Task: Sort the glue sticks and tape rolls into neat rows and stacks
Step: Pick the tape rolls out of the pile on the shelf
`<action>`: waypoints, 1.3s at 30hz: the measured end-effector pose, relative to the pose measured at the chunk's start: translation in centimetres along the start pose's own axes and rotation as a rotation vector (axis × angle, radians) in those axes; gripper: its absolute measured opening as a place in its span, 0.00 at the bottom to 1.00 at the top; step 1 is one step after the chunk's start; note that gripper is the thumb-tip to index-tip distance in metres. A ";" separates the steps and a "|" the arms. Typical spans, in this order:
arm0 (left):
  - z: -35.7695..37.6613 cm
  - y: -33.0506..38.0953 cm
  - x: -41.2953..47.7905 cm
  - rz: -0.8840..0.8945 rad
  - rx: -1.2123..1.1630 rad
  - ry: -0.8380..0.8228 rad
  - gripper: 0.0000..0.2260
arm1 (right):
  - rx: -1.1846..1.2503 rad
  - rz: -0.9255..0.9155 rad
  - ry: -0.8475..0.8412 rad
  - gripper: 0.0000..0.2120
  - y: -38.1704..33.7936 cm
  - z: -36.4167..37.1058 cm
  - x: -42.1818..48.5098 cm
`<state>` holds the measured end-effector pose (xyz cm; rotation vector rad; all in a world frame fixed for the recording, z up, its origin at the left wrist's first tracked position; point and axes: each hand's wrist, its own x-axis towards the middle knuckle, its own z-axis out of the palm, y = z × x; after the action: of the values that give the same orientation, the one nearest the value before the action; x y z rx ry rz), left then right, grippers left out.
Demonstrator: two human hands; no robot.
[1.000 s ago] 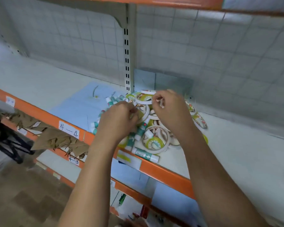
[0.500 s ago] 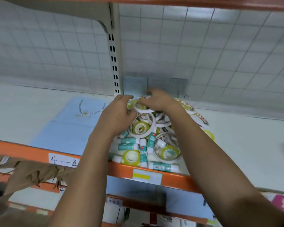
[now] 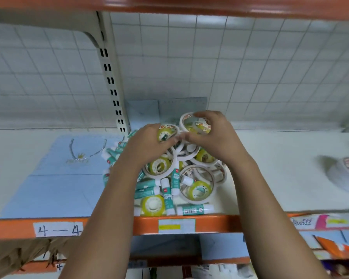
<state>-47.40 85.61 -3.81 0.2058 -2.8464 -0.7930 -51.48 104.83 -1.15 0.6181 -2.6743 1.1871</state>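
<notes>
Tape rolls (image 3: pixel 197 174) and glue sticks (image 3: pixel 147 190) lie jumbled in one heap on the shelf (image 3: pixel 274 178). The heap reaches from the front edge back toward the rear wall. Most of the glue sticks sit at the heap's left side and along the shelf's front edge, and the rolls are piled over them toward the rear.

Our right grip (image 3: pixel 212 135) is clamped on a white ring roll (image 3: pixel 184 120) at the rear top of the heap, with fingers curled over its upper rim and the thumb below. Our left grip (image 3: pixel 149 141), just beside it, has its fingers curled round a yellow-cored roll (image 3: pixel 167 134).

We judge the step in hand to be picking rolls off the top. No row or stack shows yet, so the sorting has hardly begun.

The next move calls for lifting these two clear without dragging their neighbours along, because several rings lie nested inside one another. Then we need a bare stretch of shelf toward its right end on which to set them flat as the base of a stack. A blue paper bag (image 3: pixel 58 178) lies flat toward the shelf's left end.
</notes>
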 end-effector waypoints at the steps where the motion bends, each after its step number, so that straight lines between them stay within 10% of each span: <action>1: 0.0 0.1 0.1 0.013 -0.005 0.020 0.26 | -0.008 0.006 0.008 0.32 0.1 -0.2 -0.5; 10: 0.6 2.8 -0.8 0.166 -0.029 0.230 0.32 | -0.038 0.082 0.100 0.27 2.9 -2.4 -4.4; 39: 20.7 31.3 -0.2 0.302 -0.160 -0.011 0.24 | -0.190 0.233 0.073 0.33 26.9 -25.8 -10.5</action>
<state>-54.21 122.54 -4.88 -0.2446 -2.7121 -0.9477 -54.19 143.22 -5.04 0.2351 -2.8101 0.9660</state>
